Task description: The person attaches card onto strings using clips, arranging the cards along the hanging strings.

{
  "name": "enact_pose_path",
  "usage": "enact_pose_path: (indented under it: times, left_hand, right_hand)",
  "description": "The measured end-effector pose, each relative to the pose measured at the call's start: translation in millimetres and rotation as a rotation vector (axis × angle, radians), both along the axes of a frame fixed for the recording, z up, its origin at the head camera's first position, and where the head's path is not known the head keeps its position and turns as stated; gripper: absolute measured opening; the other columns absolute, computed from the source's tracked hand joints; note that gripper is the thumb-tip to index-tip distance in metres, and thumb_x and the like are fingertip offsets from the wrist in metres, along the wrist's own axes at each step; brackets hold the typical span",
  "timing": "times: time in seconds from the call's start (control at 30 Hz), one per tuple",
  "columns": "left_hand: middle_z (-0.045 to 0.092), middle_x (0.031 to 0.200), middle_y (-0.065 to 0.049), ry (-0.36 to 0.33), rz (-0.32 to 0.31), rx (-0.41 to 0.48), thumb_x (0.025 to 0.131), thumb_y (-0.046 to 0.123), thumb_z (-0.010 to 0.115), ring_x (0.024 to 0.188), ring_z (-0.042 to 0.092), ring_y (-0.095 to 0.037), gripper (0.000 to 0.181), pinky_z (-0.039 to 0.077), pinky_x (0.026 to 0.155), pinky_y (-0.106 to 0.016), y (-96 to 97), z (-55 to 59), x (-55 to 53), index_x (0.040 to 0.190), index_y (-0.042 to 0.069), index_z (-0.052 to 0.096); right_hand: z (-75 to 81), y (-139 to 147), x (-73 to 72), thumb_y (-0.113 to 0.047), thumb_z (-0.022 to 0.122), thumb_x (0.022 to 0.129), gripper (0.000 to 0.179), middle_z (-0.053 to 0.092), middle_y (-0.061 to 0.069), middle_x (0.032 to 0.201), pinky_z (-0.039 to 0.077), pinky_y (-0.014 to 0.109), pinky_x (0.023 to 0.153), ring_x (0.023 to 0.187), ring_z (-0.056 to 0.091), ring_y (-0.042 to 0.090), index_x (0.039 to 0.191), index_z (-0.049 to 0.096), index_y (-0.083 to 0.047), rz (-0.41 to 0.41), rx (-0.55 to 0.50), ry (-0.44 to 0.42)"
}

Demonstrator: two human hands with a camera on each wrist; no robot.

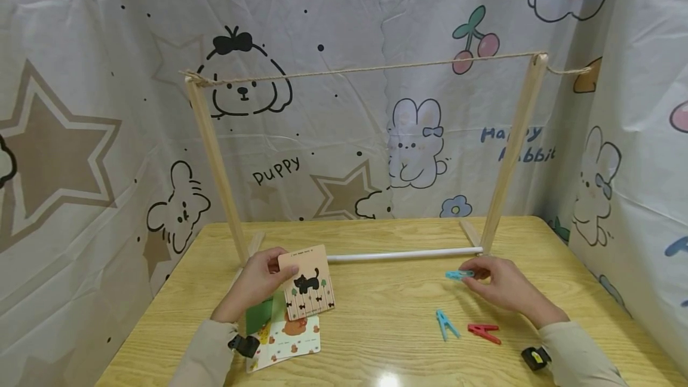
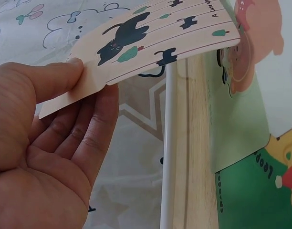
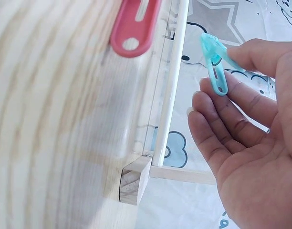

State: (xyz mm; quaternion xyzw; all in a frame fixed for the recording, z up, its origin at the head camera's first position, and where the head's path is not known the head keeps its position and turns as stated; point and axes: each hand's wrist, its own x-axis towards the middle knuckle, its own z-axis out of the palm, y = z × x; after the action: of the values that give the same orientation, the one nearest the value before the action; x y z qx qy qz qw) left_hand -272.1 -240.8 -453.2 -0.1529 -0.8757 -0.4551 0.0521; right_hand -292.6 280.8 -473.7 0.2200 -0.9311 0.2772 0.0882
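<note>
Between thumb and fingers, my left hand (image 1: 260, 279) pinches a beige card (image 1: 309, 285) printed with a black cat on a fence. Beneath it on the table lie more cards: a white one with a bear (image 1: 301, 339) and a green one (image 1: 260, 315), partly covered. At the right, my right hand (image 1: 502, 285) holds a light blue clothespin (image 1: 458, 275) by its handle ends, raised off the table. In the right wrist view the thumb and index finger press on that clothespin (image 3: 215, 64). A second blue clothespin (image 1: 446, 324) and a red clothespin (image 1: 484, 332) lie nearer.
A wooden frame with a left post (image 1: 215, 160) and a right post (image 1: 515, 148) stands on the table (image 1: 376, 315). Twine (image 1: 349, 72) stretches between the post tops. A white rod (image 1: 403, 255) joins them low down. Printed curtains (image 1: 344, 5) hang behind.
</note>
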Motion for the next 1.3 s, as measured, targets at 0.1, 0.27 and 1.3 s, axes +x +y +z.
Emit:
enact_pose_path:
  times: [0.1,0.27,1.3]
  left_hand:
    - [0.065,0.077,0.002,0.015,0.01,-0.006,0.097,0.022,0.076,0.064,0.057,-0.011,0.013,0.045,0.058,-0.026,0.3,1.4,0.6,0.105,0.013,0.072]
    - [0.055,0.067,0.001,0.041,0.024,0.005,0.097,0.021,0.076,0.06,0.051,-0.011,0.009,0.042,0.055,-0.025,0.0,4.0,0.9,0.099,0.014,0.071]
    - [0.072,0.089,-0.004,0.086,0.105,0.127,0.098,0.031,0.075,0.085,0.068,-0.017,0.021,0.056,0.077,-0.029,-3.6,10.0,2.6,0.095,0.01,0.073]
  right_hand:
    - [0.9,-1,1.1,-0.024,0.078,0.094,0.015,0.07,-0.012,0.095,0.055,0.026,0.074,0.082,0.063,0.001,0.108,0.077,-0.019,-0.014,-0.012,-0.002]
    - [3.6,-3,3.3,-0.027,0.078,0.094,0.016,0.07,-0.011,0.095,0.054,0.025,0.072,0.083,0.063,0.002,0.109,0.077,-0.019,-0.013,-0.04,-0.008]
    - [12.2,-12,8.5,-0.022,0.082,0.091,0.019,0.071,-0.008,0.091,0.053,0.024,0.065,0.08,0.066,0.004,0.107,0.074,-0.014,-0.019,-0.128,-0.018]
